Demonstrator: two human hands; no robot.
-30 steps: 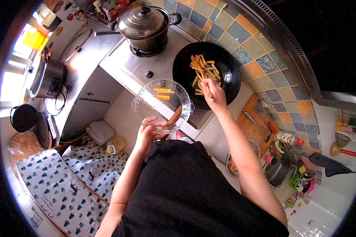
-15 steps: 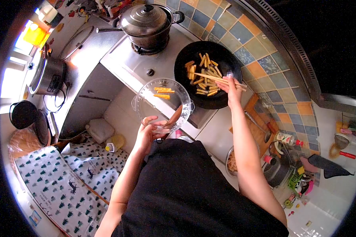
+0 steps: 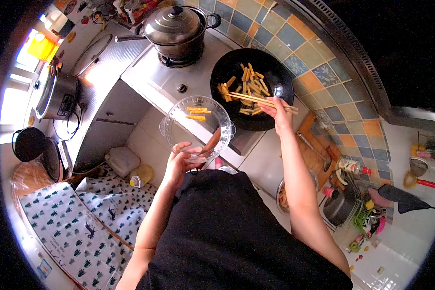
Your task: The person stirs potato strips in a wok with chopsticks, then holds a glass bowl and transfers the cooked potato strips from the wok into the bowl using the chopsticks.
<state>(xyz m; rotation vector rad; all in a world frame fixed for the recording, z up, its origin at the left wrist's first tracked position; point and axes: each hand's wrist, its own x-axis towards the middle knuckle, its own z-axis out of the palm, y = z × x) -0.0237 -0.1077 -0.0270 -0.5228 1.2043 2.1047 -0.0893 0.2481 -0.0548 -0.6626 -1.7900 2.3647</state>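
Note:
A clear glass bowl (image 3: 176, 133) is held by its near rim in my left hand (image 3: 181, 162), with several yellow-brown strips (image 3: 196, 117) inside. My right hand (image 3: 281, 116) grips a pair of wooden chopsticks (image 3: 258, 100) above the right edge of a black wok (image 3: 280, 79). The chopstick tips reach leftward to a few strips at the wok's left side. Several more fried strips (image 3: 251, 87) lie in the middle of the wok. The bowl is beside the wok at its lower left.
A lidded steel pot (image 3: 174, 31) stands on the stove (image 3: 154, 72) behind. A cooker (image 3: 63, 94) is at the left. On the right are a cutting board (image 3: 309, 150), a bowl of food (image 3: 283, 200) and a sink (image 3: 340, 205). Tiles line the wall.
My right hand has moved right from over the strips, and the chopsticks now point left. Strips in the wok have shifted, some toward its left side. The bowl has barely moved.

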